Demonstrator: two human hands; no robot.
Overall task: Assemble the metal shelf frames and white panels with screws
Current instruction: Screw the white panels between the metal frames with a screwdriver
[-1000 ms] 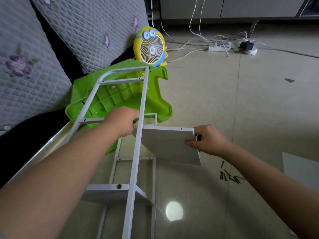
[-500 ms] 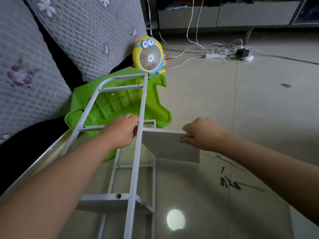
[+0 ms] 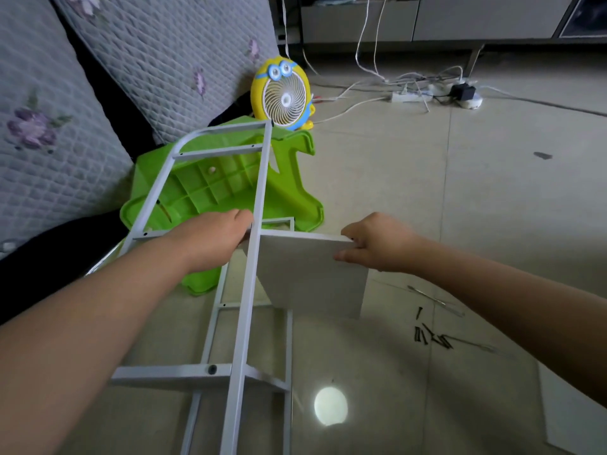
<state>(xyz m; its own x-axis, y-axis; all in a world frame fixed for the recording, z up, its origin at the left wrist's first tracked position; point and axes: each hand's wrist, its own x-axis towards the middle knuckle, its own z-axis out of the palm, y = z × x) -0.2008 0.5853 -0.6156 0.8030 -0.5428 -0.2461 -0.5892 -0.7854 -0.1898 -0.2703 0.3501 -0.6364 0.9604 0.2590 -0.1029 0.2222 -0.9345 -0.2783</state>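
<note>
Shifting off the side edge, the right hand [image 3: 377, 244] is pinching the far corner of the panel [image 3: 312, 277]; the left hand [image 3: 213, 239] is curling at its other end, grip hidden behind the frame [image 3: 254, 198]. Panel is spanning crosswise between them, meeting a rung; screws [image 3: 430, 336] are lying right, on the floor [image 3: 460, 192].

The grey metal frame [image 3: 260, 192] looks like a ladder and tilts up off the floor [image 3: 460, 208]. A flat white panel [image 3: 312, 277] sticks out from its right side, up in the air. Small black screws [image 3: 430, 336] lie in a little heap on the floor, off to the right.
</note>
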